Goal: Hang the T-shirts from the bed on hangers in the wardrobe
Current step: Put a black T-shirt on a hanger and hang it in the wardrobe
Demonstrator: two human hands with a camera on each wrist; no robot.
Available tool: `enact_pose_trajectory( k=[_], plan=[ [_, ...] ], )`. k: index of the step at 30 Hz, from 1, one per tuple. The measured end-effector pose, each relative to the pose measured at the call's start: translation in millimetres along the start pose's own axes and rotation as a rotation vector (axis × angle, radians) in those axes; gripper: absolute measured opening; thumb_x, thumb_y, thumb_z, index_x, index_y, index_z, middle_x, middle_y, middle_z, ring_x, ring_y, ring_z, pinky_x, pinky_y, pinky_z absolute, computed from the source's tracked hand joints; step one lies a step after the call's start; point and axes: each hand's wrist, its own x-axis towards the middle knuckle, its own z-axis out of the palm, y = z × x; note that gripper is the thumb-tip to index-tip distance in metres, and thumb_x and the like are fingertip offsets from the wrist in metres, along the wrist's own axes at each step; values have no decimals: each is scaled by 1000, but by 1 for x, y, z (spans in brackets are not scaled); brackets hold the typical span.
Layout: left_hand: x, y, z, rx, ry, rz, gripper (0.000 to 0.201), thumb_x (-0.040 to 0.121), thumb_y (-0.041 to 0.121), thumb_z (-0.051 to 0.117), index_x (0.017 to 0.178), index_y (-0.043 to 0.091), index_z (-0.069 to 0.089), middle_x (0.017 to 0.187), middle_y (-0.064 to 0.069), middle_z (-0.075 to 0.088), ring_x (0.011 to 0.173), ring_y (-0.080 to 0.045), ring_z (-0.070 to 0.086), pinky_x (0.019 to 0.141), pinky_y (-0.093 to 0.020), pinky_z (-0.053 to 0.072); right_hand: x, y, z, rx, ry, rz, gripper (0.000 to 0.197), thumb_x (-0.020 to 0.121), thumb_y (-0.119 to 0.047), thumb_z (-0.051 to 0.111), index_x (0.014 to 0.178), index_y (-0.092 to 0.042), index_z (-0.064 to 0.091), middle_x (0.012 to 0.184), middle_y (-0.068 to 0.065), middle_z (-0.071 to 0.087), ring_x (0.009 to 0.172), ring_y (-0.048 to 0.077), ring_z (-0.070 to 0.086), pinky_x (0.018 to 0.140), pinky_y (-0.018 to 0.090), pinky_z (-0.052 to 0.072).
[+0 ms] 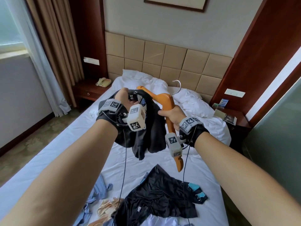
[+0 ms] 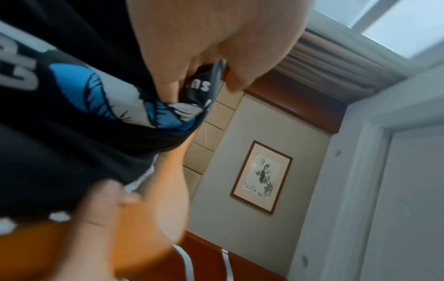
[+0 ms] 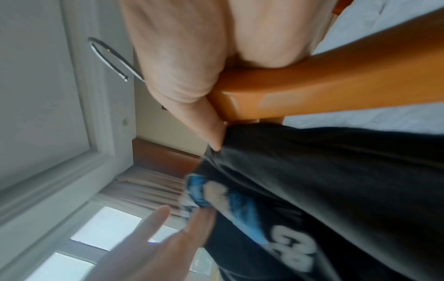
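Observation:
Above the bed, my left hand (image 1: 125, 96) pinches the bunched collar end of a black T-shirt (image 1: 146, 132) with a blue and white print. In the left wrist view, thumb and fingers (image 2: 168, 85) squeeze that fabric (image 2: 72, 123). My right hand (image 1: 169, 114) grips an orange wooden hanger (image 1: 165, 99) at its middle, metal hook (image 1: 177, 87) pointing up. One hanger arm runs up under the shirt towards my left hand; the other (image 1: 179, 165) hangs down bare. The right wrist view shows my palm wrapped round the hanger (image 3: 336, 91), the shirt (image 3: 336, 180) beside it.
Another black T-shirt (image 1: 156, 198), a light blue garment (image 1: 97, 191) and a beige one (image 1: 105, 207) lie on the white bed (image 1: 65, 144) near me. Pillows (image 1: 192, 101) sit by the headboard. A nightstand with a phone (image 1: 103, 82) stands left, another nightstand (image 1: 231, 118) right.

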Motion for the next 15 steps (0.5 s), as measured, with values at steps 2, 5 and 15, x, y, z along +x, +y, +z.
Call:
enact_pose_trajectory(
  k=[2, 5, 15],
  plan=[
    [5, -3, -7, 154, -77, -63, 36, 105, 28, 38, 87, 2, 55, 71, -14, 65, 63, -24, 64, 57, -31, 48, 5, -7, 2, 101, 38, 18, 14, 78, -13, 80, 77, -7, 67, 85, 15, 71, 91, 37, 70, 93, 49, 56],
    [11, -16, -22, 406, -118, -120, 26, 98, 26, 53, 82, 7, 52, 82, -12, 54, 58, -23, 56, 56, -31, 45, 17, -17, 2, 245, 108, 59, 18, 74, -10, 80, 81, -2, 65, 86, 15, 68, 91, 33, 69, 94, 53, 55],
    [17, -53, -20, 1194, -416, -92, 36, 83, 37, 79, 109, 15, 69, 119, -5, 69, 109, -26, 67, 97, -48, 55, 25, -24, 3, 244, 166, 69, 24, 71, -19, 83, 76, -6, 64, 81, 12, 65, 83, 31, 67, 90, 52, 54]
  ],
)
